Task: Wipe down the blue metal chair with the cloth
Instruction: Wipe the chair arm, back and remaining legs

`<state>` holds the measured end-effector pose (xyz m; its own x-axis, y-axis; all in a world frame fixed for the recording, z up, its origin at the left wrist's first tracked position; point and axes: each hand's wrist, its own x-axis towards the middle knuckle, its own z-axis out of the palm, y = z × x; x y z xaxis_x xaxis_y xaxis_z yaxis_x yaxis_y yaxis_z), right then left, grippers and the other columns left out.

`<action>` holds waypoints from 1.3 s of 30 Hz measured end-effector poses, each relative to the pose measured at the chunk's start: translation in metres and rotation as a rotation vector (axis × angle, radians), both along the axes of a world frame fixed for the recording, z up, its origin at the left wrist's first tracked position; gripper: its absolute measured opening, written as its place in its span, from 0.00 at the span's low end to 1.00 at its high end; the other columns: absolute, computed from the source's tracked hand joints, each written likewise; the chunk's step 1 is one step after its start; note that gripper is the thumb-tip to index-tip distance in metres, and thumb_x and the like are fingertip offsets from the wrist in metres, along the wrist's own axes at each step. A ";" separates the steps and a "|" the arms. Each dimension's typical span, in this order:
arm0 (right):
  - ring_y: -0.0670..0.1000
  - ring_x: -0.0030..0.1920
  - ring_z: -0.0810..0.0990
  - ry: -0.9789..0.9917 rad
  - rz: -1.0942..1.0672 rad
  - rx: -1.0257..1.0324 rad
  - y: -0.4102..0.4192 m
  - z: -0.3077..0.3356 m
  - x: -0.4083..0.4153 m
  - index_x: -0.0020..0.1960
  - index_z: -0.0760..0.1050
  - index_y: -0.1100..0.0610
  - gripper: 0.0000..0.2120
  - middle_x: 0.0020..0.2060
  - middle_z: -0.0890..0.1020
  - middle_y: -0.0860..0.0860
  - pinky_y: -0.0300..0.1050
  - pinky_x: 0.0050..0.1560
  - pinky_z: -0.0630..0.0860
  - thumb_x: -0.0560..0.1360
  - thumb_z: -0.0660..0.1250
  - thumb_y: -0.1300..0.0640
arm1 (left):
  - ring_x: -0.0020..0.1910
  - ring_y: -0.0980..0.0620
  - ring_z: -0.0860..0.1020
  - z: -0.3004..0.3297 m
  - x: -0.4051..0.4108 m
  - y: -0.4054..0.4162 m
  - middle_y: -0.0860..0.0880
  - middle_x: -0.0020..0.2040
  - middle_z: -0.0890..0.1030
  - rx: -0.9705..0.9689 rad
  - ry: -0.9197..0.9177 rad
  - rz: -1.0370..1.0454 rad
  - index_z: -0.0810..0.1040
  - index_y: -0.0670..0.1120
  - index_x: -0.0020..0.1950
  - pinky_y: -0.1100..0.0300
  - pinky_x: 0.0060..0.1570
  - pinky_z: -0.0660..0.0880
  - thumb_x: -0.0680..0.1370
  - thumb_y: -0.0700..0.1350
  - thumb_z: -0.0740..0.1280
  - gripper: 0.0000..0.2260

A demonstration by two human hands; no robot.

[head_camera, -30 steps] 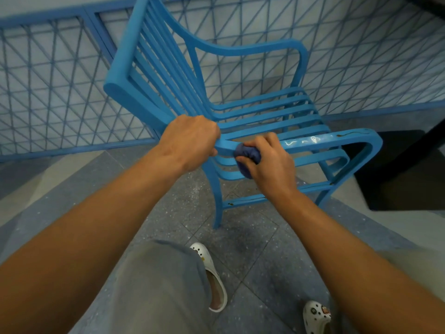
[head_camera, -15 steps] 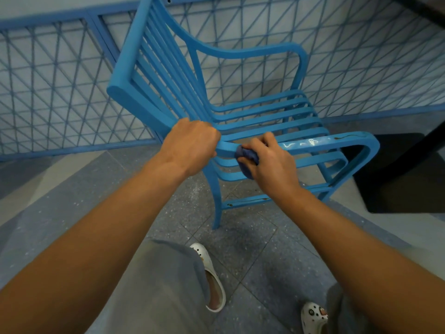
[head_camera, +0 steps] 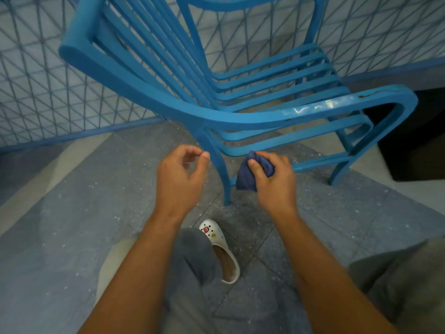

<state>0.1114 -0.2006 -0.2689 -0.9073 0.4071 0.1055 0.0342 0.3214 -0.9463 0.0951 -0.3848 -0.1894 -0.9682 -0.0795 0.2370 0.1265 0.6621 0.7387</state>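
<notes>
The blue metal chair [head_camera: 240, 116] stands in front of me, its near armrest showing pale smears toward the right end. My right hand [head_camera: 272, 182] grips a bunched dark blue cloth [head_camera: 245, 174] just below the seat's lowest slat, beside the near rear leg. My left hand [head_camera: 180, 177] hovers left of that leg with fingers loosely curled, thumb near the fingertips, holding nothing and touching nothing.
A blue lattice fence [head_camera: 48, 80] runs behind the chair. The floor is speckled grey tile [head_camera: 96, 189]. My white clog [head_camera: 221, 249] sits below the chair leg. A dark opening [head_camera: 421, 141] lies at the right.
My left hand has let go of the armrest and dropped down. My right hand has carried the cloth from the armrest down to the seat's lower edge. The view has moved closer.
</notes>
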 end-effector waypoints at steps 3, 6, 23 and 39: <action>0.44 0.49 0.76 -0.056 0.076 -0.037 -0.017 -0.015 -0.007 0.57 0.84 0.55 0.09 0.51 0.80 0.53 0.22 0.50 0.66 0.77 0.73 0.55 | 0.41 0.59 0.80 -0.004 -0.016 0.002 0.56 0.43 0.82 0.100 0.003 0.103 0.78 0.48 0.49 0.61 0.46 0.79 0.79 0.49 0.71 0.06; 0.47 0.52 0.79 -0.004 0.112 -0.068 -0.034 -0.010 -0.026 0.58 0.84 0.54 0.10 0.52 0.81 0.53 0.28 0.54 0.71 0.77 0.73 0.55 | 0.42 0.63 0.81 -0.014 -0.030 0.007 0.57 0.45 0.82 0.130 -0.010 0.073 0.77 0.47 0.56 0.68 0.45 0.77 0.80 0.46 0.71 0.07; 0.51 0.56 0.79 0.117 0.147 -0.012 -0.064 -0.001 -0.054 0.61 0.83 0.54 0.12 0.55 0.78 0.52 0.42 0.57 0.76 0.79 0.69 0.57 | 0.35 0.58 0.78 -0.022 -0.041 -0.001 0.54 0.35 0.81 -0.040 0.049 -0.003 0.82 0.46 0.44 0.70 0.34 0.69 0.82 0.46 0.68 0.09; 0.51 0.60 0.78 0.184 0.125 -0.068 -0.081 0.004 -0.048 0.64 0.81 0.56 0.13 0.58 0.76 0.56 0.40 0.62 0.75 0.81 0.65 0.59 | 0.30 0.56 0.75 -0.021 -0.042 -0.007 0.52 0.30 0.76 -0.070 0.042 -0.061 0.77 0.45 0.38 0.66 0.29 0.66 0.85 0.50 0.62 0.17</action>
<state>0.0634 -0.2813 -0.2653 -0.9191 0.3043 0.2504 -0.1775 0.2474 -0.9525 0.0535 -0.3917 -0.2108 -0.9598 -0.0025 0.2805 0.1981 0.7022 0.6839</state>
